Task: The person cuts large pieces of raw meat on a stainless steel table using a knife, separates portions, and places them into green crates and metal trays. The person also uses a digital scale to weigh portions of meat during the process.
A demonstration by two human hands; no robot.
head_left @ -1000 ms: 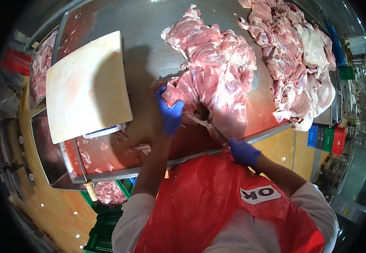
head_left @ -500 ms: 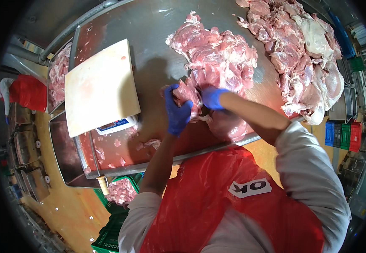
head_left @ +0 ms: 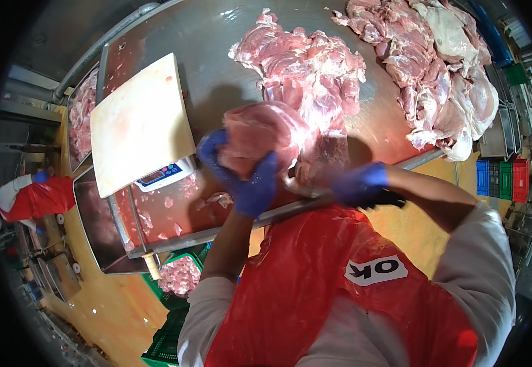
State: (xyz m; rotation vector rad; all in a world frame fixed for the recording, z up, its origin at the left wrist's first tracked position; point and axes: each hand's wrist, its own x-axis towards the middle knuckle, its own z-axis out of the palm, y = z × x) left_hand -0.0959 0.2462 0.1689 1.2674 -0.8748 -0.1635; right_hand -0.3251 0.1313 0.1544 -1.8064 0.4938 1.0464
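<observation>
My left hand, in a blue glove, grips a thick piece of raw meat and lifts it above the steel table. Its fingers and thumb wrap the near and left sides of the piece. My right hand, also blue-gloved, is closed at the table's near edge and smeared by motion. A black handle sticks out of it, apparently a knife's; the blade cannot be made out. Just beyond the held piece, a large slab of raw meat lies spread on the table.
A white board rests on a scale at the left. More meat is heaped at the far right. A hooked rod with a wooden handle hangs at the near left edge, above a green crate of meat pieces. A co-worker stands far left.
My left hand has raised the meat piece and turned it over, away from the slab. My right hand has pulled back from the meat toward the near right edge. The co-worker has shifted.
</observation>
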